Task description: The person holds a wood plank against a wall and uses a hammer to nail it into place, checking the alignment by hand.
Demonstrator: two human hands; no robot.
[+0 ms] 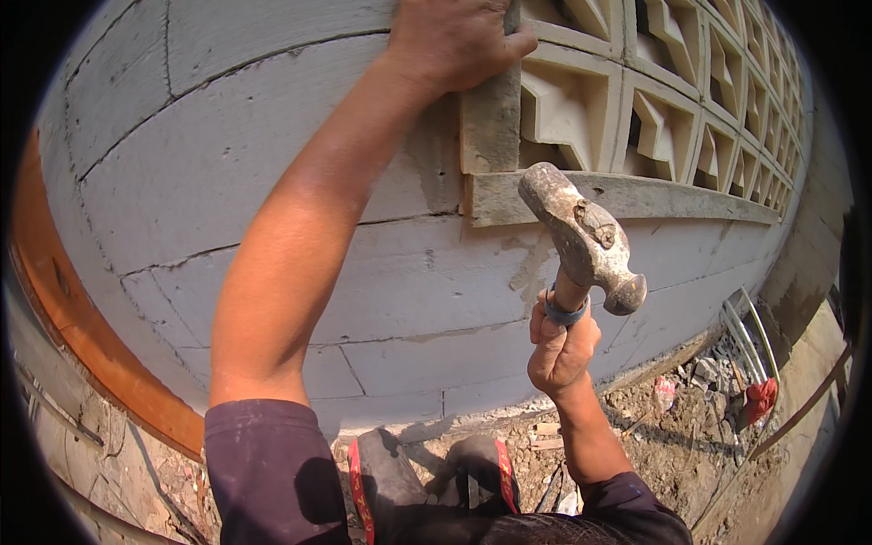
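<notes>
My right hand (561, 356) is closed round the handle of a worn, mortar-spattered hammer (581, 232), its head raised in front of the wall and a blue-grey band round the handle just below the head. High up, my left hand (459, 41) grips an upright wooden board (490, 127), the thumb lying along the board's right side; some of its fingers are cut off by the top of the picture. The upright board's lower end meets a long horizontal wooden strip (654, 197), which runs along the wall under a row of patterned vent blocks (565, 104).
Pale grey block wall (400, 291) fills the middle. An orange wooden frame (100, 350) curves along the left. Below lies rubble-strewn soil (672, 454), with a pale curved tube (758, 331) and a red object (759, 400) at the right. My dark trouser legs (391, 472) show at the bottom.
</notes>
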